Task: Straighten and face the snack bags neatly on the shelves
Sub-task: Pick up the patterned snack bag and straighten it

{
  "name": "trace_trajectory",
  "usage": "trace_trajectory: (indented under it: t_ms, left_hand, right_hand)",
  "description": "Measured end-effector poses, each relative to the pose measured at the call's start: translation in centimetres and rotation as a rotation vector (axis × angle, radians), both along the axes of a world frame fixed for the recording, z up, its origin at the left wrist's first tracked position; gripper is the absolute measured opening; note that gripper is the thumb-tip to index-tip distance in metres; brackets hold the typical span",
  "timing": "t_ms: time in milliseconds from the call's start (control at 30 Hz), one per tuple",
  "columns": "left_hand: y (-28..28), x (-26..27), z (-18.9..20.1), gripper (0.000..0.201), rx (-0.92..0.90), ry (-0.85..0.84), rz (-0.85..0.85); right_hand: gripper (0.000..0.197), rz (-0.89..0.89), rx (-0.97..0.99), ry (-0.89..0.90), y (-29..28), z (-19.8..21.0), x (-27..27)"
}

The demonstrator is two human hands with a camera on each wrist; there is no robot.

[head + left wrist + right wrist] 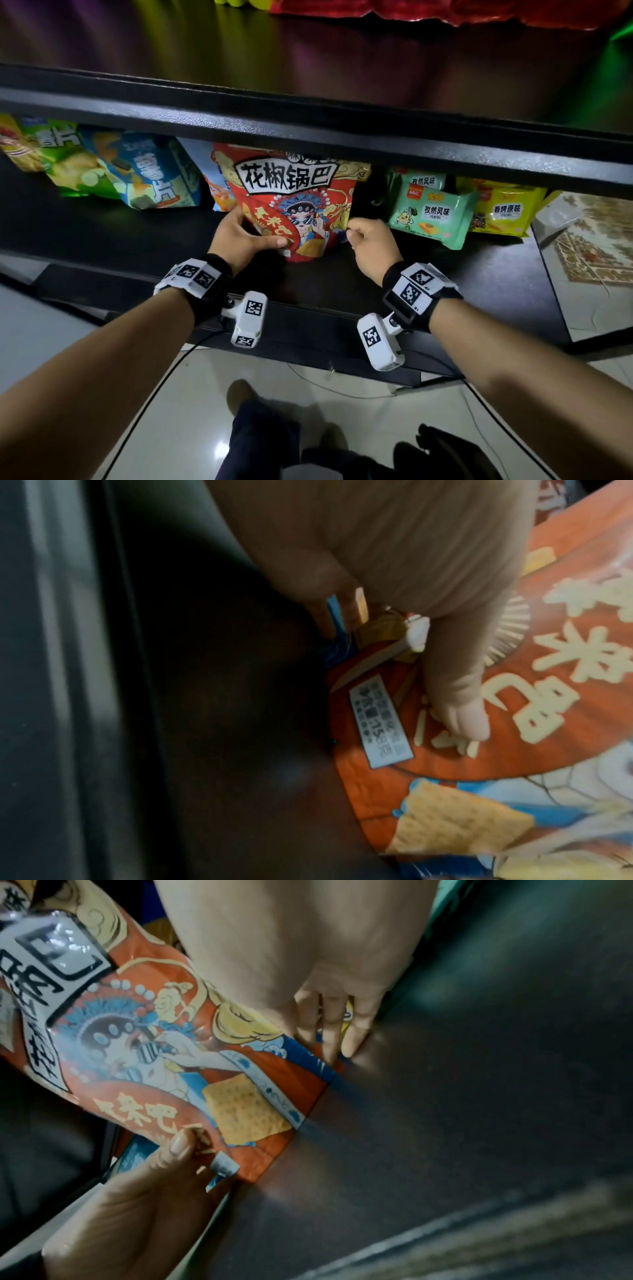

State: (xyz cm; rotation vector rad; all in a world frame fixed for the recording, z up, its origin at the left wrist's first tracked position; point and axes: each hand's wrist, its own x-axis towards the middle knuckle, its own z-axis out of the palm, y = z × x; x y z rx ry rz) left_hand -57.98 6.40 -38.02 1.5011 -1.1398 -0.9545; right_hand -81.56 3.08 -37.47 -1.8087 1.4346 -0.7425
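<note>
**A:** From the head camera, where do you have the bag?

**B:** Your red snack bag point(298, 202) stands face-out on the dark shelf point(479, 274), between the blue chip bag point(150, 171) on its left and the green packets point(431, 212) on its right. Your left hand point(239, 236) grips the bag's lower left corner, thumb across the front. Your right hand point(370, 246) is curled at the lower right edge; from here you cannot tell whether it is holding the bag.

**A:** And the left wrist view?

**B:** Your left thumb point(459, 685) presses on the printed front beside a white label point(380, 721), fingers point(329, 588) tucked behind the bag's edge. The bag's base sits on the shelf.

**A:** The right wrist view?

**B:** Your right fingers point(339, 1023) lie fairly straight, tips down against the bag's right side, touching the shelf. Your left thumb shows on the opposite corner, pinning the front.
</note>
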Motion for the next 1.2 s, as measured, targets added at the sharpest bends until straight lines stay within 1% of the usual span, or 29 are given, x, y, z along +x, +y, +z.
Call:
trace_trajectory:
  t_ms: [33,100,133,200,300,367,400,467,533,567,600,667,700,733,767,833,867,900,967,1033,1067,1133,1200]
  left_hand:
    - [0.2,0.4,0.0,0.064,0.012,0.008,-0.015]
    - [0.3,0.9,0.1,0.072,0.021,-0.003,-0.049]
    - [0.3,1.0,0.1,0.078,0.022,-0.010,-0.063]
    - [0.5,1.1,0.2,0.084,0.020,-0.052,-0.074]
    - [0.8,1.1,-0.1,0.080,0.000,-0.171,-0.078]
    - [1.1,1.0,-0.3,0.080,-0.003,-0.222,-0.092]
    - [1.2,0.9,-0.2,0.082,0.001,-0.242,-0.112]
    - [1.3,0.8,0.1,0.087,-0.024,-0.298,-0.190]
    - [1.4,0.9,0.8,0.079,-0.077,-0.305,-0.240]
    - [1.5,1.2,1.1,0.075,-0.108,-0.278,-0.218]
    - [1.6,1.4,1.3,0.071,-0.148,-0.254,-0.160]
    - [1.4,2.0,1.5,0.062,-0.230,-0.281,0.071]
    - [1.2,2.4,1.6,0.062,-0.255,-0.280,0.194]
    - [0.8,2.9,1.8,0.070,-0.259,-0.250,0.279]
    - [0.3,3.3,2.2,0.081,-0.245,-0.192,0.316]
    - [-1.1,4.2,3.2,0.098,-0.198,-0.055,0.311]
    - [-1.8,4.6,3.7,0.102,-0.165,-0.027,0.291]
    - [-2.5,5.0,4.2,0.101,-0.124,-0.052,0.268]
    - [-3.6,5.5,4.8,0.096,-0.058,-0.150,0.222]
    - [-4.6,5.6,5.5,0.087,-0.081,-0.181,0.211]
    - [-5.1,5.6,5.8,0.078,-0.104,-0.192,0.209]
    - [-6.0,5.5,6.2,0.051,-0.137,-0.252,0.181]
    - [-6.7,5.8,6.4,0.020,-0.126,-0.272,0.175]
  right_hand:
    - [0.037,-0.010,0.026,-0.005,-0.2,0.1,0.1]
    - [0.023,-0.054,0.102,-0.015,-0.9,0.4,0.5]
    - [0.023,-0.068,0.131,-0.025,-1.4,0.6,0.7]
    - [0.030,-0.032,0.155,-0.082,-1.7,1.4,1.0]
    - [0.030,0.157,0.187,-0.130,-0.7,2.2,1.0]
    - [0.040,0.259,0.222,-0.208,0.0,1.8,1.1]
    - [0.045,0.264,0.232,-0.277,0.2,1.5,1.3]
    - [0.049,0.215,0.202,-0.395,0.2,1.1,1.5]
    - [0.049,0.175,0.167,-0.462,0.1,0.8,1.6]
    - [0.049,0.165,0.165,-0.474,0.0,0.8,1.6]
    - [0.048,0.157,0.165,-0.474,0.0,0.7,1.5]
    - [0.049,0.143,0.161,-0.465,0.0,0.5,0.9]
    - [0.049,0.140,0.163,-0.463,0.1,0.4,0.6]
    - [0.050,0.138,0.166,-0.461,0.3,0.3,0.1]
    - [0.049,0.135,0.166,-0.458,0.4,0.2,-0.4]
    - [0.049,0.127,0.165,-0.451,0.9,0.1,-1.6]
    - [0.049,0.120,0.166,-0.447,1.1,0.2,-2.1]
    - [0.048,0.113,0.169,-0.442,1.2,0.2,-2.4]
    - [0.048,0.110,0.181,-0.438,1.4,0.5,-2.6]
    - [0.047,0.117,0.182,-0.424,1.5,0.7,-2.4]
    - [0.047,0.119,0.183,-0.418,1.6,0.8,-2.4]
    - [0.047,0.113,0.183,-0.408,1.7,0.8,-2.3]
    - [0.047,0.104,0.182,-0.402,1.8,0.6,-2.3]
